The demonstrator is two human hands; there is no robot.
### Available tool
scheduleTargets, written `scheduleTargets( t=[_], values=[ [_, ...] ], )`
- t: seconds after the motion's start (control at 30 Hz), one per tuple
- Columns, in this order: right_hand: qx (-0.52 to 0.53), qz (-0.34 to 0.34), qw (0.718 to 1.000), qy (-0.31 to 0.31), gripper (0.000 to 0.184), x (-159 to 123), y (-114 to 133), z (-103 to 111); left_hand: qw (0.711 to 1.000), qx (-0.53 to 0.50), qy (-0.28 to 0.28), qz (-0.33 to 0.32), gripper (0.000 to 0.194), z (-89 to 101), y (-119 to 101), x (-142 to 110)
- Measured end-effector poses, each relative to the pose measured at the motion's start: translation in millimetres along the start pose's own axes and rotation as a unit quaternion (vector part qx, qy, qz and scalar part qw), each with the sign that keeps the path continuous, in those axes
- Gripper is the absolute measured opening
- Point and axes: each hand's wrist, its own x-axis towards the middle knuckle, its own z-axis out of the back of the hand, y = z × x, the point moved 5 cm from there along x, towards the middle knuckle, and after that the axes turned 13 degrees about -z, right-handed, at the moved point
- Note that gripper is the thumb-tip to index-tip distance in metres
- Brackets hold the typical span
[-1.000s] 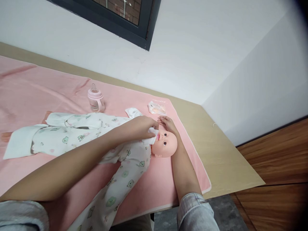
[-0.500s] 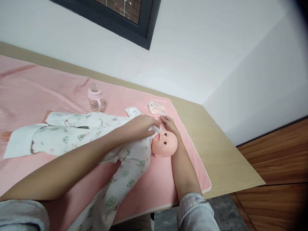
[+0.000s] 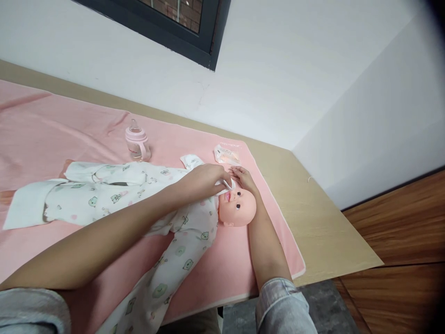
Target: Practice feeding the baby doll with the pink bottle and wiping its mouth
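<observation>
A baby doll [image 3: 241, 211] lies on its back in a white suit [image 3: 114, 192] printed with small animals, head to the right. My left hand [image 3: 208, 180] reaches over its chest and pinches a thin white piece [image 3: 226, 183], like a wipe or tissue, whose tip is by the doll's mouth and nose. Beyond the doll's head, my right hand [image 3: 243, 178] rests with fingers stretched out, its forearm passing along the crown. The doll's far cheek and neck are partly hidden by my hands.
A pink baby bottle [image 3: 137, 144] with a handle stands behind the doll's legs. Near my right hand lies a clear plastic packet [image 3: 226, 155]. The pink mat [image 3: 232, 264] covers much of the wooden table [image 3: 313, 227], which runs along a white wall.
The white piece in my left hand has turned and looks narrower, its tip slightly nearer the doll's nose. My right hand stays where it was.
</observation>
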Motion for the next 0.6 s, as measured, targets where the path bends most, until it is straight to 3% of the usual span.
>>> scheduleTargets(
  t=[0.2,0.4,0.6],
  values=[
    [0.010,0.002,1.000,0.006,0.014,5,-3,3,1.000,-0.019,-0.002,-0.021,0.024,5.1,-8,0],
    [0.005,0.003,1.000,0.007,0.012,7,-3,4,0.999,-0.031,0.023,-0.009,0.025,-1.9,-11,-1],
    [0.003,0.001,1.000,0.005,0.012,7,-3,4,1.000,-0.022,0.007,-0.018,0.022,-4.7,-8,0]
  ],
)
